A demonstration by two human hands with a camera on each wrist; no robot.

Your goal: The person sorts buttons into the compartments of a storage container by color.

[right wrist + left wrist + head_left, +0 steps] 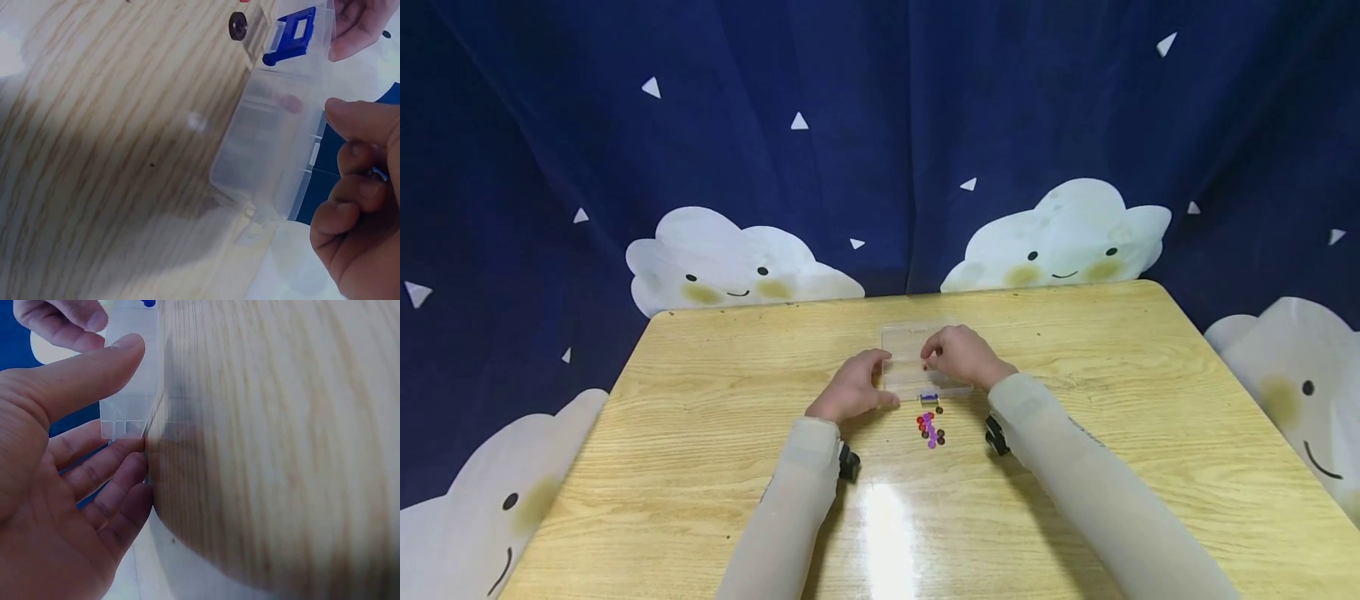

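Note:
A clear plastic box (904, 379) with an open lid and a blue latch (294, 37) sits on the table. My left hand (853, 385) holds its left end, thumb at the front corner and fingers against the end wall. Above the box's right part hovers my right hand (962, 357), fingers loosely curled, with nothing visible between thumb and forefinger. Below those fingertips, a small red disc (291, 104) shows blurrily through the box wall. In front of the box lie several small red, purple and brown buttons (932, 430); one brown button (237, 26) is closest to the latch.
The wooden table (700, 433) reaches back to a dark blue curtain (880, 150) printed with clouds. Each wrist carries a black camera (848, 462). A bright glare patch lies on the table between the forearms.

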